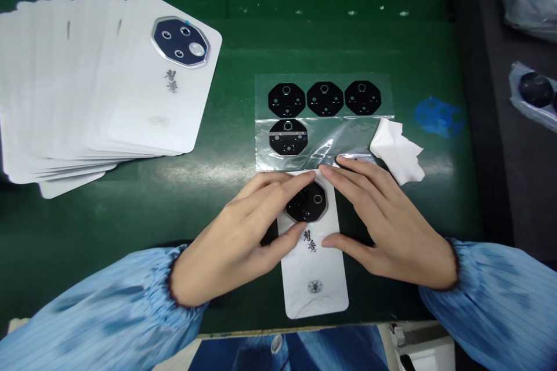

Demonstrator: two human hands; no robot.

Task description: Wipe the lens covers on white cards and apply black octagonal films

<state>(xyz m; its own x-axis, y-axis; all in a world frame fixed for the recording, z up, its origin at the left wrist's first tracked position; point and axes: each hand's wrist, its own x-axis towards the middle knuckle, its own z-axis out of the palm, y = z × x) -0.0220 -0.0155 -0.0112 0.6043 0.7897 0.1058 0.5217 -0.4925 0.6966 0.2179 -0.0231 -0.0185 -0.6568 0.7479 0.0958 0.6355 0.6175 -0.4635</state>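
We had the white panel (pixel 300 284) on the table (pixel 230 116) before us. Our left hand (pixel 237 229) spanned its black plate (pixel 311 207), whether gripping we couldn't tell; our right hand (pixel 389 223) spread over its edge.

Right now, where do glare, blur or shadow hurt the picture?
Head view: pale glare on the green tabletop, bright streaks on the clear sheet; lower emblem on the white stack looks washed out; dark shadow beneath the left hand; lettering between the hands reads fairly crisp.
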